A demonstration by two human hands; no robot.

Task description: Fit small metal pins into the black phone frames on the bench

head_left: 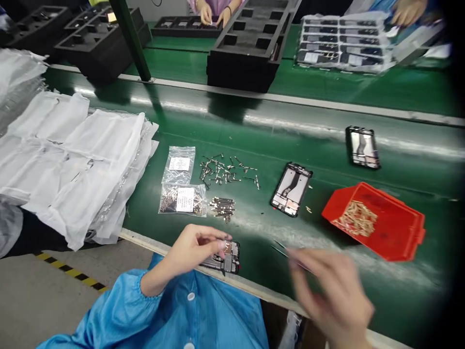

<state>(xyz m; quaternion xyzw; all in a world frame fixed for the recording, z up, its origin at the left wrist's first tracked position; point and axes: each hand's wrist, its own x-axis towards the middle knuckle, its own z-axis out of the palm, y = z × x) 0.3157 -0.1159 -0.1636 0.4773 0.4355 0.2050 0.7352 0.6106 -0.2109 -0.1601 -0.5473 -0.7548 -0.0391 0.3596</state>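
Note:
My left hand (189, 257) is over a phone mid-frame (232, 264) that lies at the bench's front edge. Its thumb and fingertips are pinched together above the phone's upper part; what is between them, if anything, is too small to make out. Slightly blurred, my right hand (330, 286) grips a pair of tweezers (279, 251), whose tips point left toward the phone, apart from it. Beyond the left hand lie a small pile of flex cables (223, 207) and more scattered flex cables (221, 169). Another opened phone (290, 189) rests further back.
A red bin (395, 223) with small tan pieces stands at the right. Bags of parts (185, 199) and stacked white-wrapped trays (72, 155) are at the left. A third phone (363, 148) lies farther back. Black foam trays (240, 53), a green post (131, 39) and co-workers' hands are behind.

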